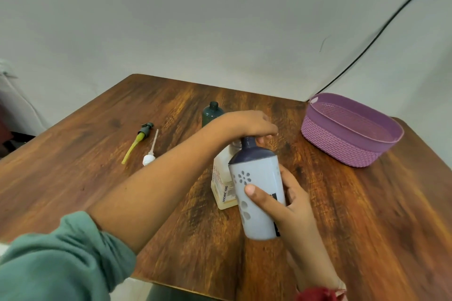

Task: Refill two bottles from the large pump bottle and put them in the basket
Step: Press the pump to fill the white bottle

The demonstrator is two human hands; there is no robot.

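Your right hand (292, 199) grips the pale blue bottle (256, 173), neck tucked under your left hand (244, 123) atop the pump bottle (221, 178), whose own grip I can't tell.

A lavender bottle (259, 193) tilts before the pump bottle (221, 188); teal bottle (210, 115) behind, purple basket (342, 144) apart.

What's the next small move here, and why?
Probably press the left hand down on top of the large pump bottle. The right hand holds the pale bottle tilted, its neck up under the left hand; the nozzle itself is hidden. The basket holds nothing yet, and the green bottle stands uncapped behind.
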